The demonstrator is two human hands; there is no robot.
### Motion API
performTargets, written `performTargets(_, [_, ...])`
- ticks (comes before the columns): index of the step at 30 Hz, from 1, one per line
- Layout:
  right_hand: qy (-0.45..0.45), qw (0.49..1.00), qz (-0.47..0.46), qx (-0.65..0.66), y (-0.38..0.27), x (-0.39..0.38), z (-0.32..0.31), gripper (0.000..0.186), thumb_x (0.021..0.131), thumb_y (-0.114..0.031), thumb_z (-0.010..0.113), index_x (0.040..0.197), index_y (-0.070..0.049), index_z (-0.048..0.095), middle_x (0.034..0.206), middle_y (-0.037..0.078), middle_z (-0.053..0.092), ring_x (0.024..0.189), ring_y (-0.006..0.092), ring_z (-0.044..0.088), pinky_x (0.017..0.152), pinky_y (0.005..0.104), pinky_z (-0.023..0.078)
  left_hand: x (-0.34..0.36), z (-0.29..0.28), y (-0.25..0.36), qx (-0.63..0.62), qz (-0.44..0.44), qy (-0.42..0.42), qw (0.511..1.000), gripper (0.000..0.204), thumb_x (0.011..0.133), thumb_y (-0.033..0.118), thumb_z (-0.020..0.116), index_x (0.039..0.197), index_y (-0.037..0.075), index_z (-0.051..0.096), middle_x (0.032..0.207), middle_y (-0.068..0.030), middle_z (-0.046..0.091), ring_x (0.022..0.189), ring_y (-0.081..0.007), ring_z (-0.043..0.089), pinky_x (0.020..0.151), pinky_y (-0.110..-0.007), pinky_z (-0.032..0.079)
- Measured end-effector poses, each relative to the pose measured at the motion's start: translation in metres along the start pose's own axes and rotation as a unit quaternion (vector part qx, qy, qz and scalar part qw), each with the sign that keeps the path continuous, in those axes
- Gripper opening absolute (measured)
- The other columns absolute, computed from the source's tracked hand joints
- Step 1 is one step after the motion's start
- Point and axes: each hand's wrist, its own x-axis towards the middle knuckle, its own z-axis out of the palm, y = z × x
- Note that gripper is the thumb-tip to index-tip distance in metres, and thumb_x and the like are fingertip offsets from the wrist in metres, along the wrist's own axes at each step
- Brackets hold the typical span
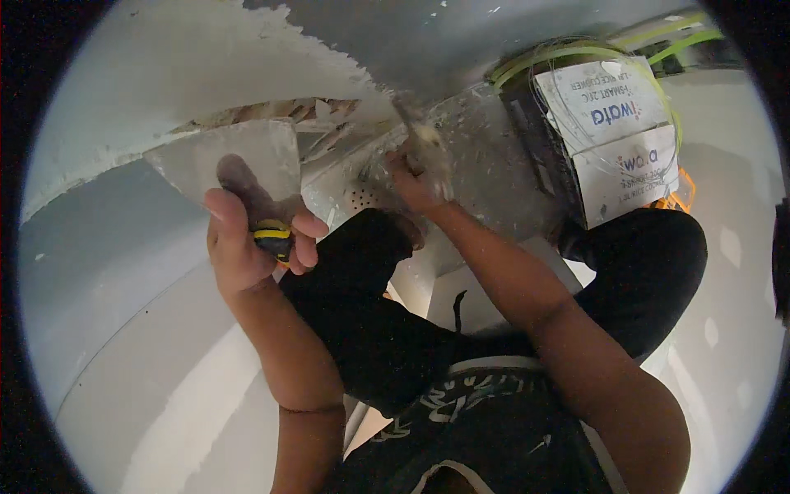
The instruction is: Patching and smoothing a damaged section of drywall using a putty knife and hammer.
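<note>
A wide, pale-smeared putty knife point(185, 160) with a yellow and black handle is gripped in my left hand point(239, 247), blade pointing away from me. My right hand point(411, 181) is closed on a second plaster-coated tool point(428, 144), partly blurred, near a rough broken edge point(317, 140) in the plastered surface point(123, 82). A perforated pale piece point(363, 198) lies between my hands, just beyond my knee.
Two white printed cardboard boxes point(609, 107) with coiled green hose and thin wire point(683, 41) stand at the right, an orange object point(683, 191) behind them. My crossed legs point(642, 280) fill the middle. White panels point(156, 395) curve around me.
</note>
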Motion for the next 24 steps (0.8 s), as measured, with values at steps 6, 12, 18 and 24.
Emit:
performTargets(6, [-0.001,1.000,0.008,0.007,0.020,0.002,0.007,0.024,0.089,-0.023,0.062,0.099,-0.001,0.066,0.087,0.017,0.069,0.078,0.0270,0.068,0.069,0.0391,0.051,0.004,-0.001,0.000,0.046,-0.043,-0.017,0.998,0.089,0.087,0.076,0.030,0.090,-0.007,0.062,0.067,-0.0180,0.066,0.042,-0.0210,0.058,0.035,-0.027,0.043])
performTargets(12, [-0.016,0.993,-0.063,0.100,-0.047,-0.004,0.002,0.018,0.088,-0.020,0.063,0.086,-0.003,0.062,0.071,0.006,0.056,0.067,0.0161,0.054,0.062,0.0357,0.046,0.002,0.005,0.006,0.017,0.028,-0.039,0.999,0.094,0.084,0.080,0.026,0.074,-0.005,0.064,0.057,-0.0139,0.062,0.039,-0.0188,0.055,0.033,-0.025,0.040])
performTargets(18, [-0.073,0.989,0.047,0.120,0.019,0.022,0.011,0.017,0.091,-0.020,0.059,0.087,-0.003,0.062,0.073,0.008,0.062,0.065,0.0151,0.058,0.059,0.0365,0.048,0.022,0.021,0.003,-0.010,0.033,-0.034,0.999,0.096,0.084,0.080,0.026,0.073,-0.007,0.064,0.054,-0.0132,0.059,0.038,-0.0177,0.053,0.034,-0.025,0.040])
performTargets(24, [-0.053,0.987,-0.129,0.085,-0.023,-0.006,0.001,0.021,0.091,-0.024,0.062,0.095,-0.004,0.058,0.080,0.000,0.055,0.070,0.0135,0.052,0.064,0.0329,0.046,0.003,0.005,0.003,0.003,0.058,-0.079,0.995,0.097,0.085,0.079,0.026,0.073,-0.009,0.065,0.053,-0.0122,0.057,0.038,-0.0174,0.052,0.035,-0.025,0.041])
